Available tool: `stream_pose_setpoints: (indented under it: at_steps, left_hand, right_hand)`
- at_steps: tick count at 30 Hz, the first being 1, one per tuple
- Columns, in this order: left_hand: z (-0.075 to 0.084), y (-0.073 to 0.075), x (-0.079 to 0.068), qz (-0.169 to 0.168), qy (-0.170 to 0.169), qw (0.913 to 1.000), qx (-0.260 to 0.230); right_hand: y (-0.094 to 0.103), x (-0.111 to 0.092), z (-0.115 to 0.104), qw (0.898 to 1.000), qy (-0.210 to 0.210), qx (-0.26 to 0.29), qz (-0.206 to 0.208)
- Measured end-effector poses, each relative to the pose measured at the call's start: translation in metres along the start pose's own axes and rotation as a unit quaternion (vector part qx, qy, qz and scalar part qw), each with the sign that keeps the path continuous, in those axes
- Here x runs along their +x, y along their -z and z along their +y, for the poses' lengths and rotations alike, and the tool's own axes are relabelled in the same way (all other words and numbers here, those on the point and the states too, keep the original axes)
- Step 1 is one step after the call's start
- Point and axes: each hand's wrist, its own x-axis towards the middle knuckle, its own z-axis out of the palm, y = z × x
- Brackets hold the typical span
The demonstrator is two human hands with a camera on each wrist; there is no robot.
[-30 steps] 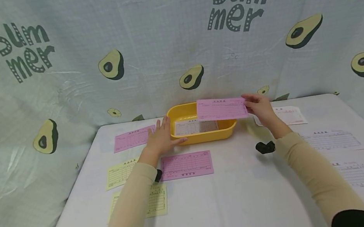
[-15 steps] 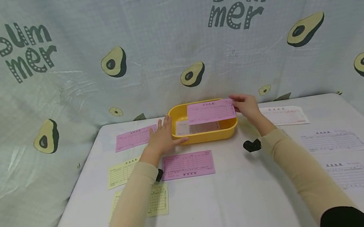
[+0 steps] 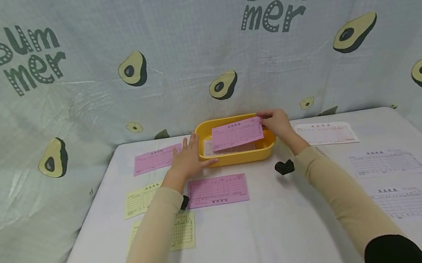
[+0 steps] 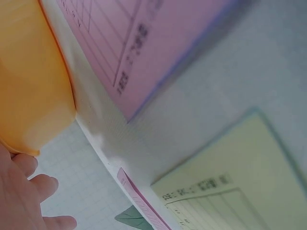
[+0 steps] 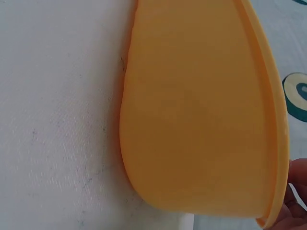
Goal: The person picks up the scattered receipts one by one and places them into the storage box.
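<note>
In the head view, my right hand (image 3: pixel 278 125) pinches a pink printed slip (image 3: pixel 237 134) by its right edge. The slip is tilted, over and partly inside a yellow plastic tub (image 3: pixel 239 158). Beneath it a white printed slip (image 3: pixel 208 148) lies in the tub, mostly covered. My left hand (image 3: pixel 187 161) rests against the tub's left end, fingers spread and thumb along the front rim. The left wrist view shows those fingers (image 4: pixel 43 184) beside the tub wall (image 4: pixel 33 72). From the right wrist, the tub's outer side (image 5: pixel 196 110) hides most of the right hand (image 5: pixel 295 201).
On the white table lie a pink slip (image 3: pixel 157 159) behind the left hand, another pink slip (image 3: pixel 217 191) before the tub, and yellow slips (image 3: pixel 183 232) near the left forearm. White slips (image 3: pixel 326 133) lie at the right. A patterned sheet (image 3: pixel 183 54) hangs behind the table.
My right hand has moved left and brought the pink slip over and down into the tub's opening, its right end now tilted up. My left hand has stayed at the tub.
</note>
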Motion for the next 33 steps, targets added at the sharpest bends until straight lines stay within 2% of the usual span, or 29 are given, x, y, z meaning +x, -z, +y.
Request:
stream_pose_setpoints:
  at_steps: [5,11,19,27,33]
  left_hand:
    - [0.000,0.001,0.001,-0.002,0.000,1.0000,-0.005]
    - [-0.002,0.002,0.005,-0.005,0.000,1.0000,-0.006]
    - [-0.005,0.003,0.010,-0.008,-0.007,0.9999,-0.004]
    - [-0.004,0.004,0.012,-0.009,-0.004,0.9999,-0.008]
    - [-0.005,0.004,0.014,-0.007,0.000,1.0000,-0.006]
  right_hand:
    - [-0.007,0.003,-0.004,0.999,0.002,-0.053,-0.002]
    - [-0.014,0.006,-0.007,0.992,0.017,-0.124,0.006]
    - [-0.024,0.004,-0.013,0.978,0.033,-0.205,-0.011]
    - [-0.020,0.006,-0.020,0.971,0.008,-0.238,-0.038]
    - [-0.011,0.012,-0.023,0.967,0.017,-0.248,-0.048]
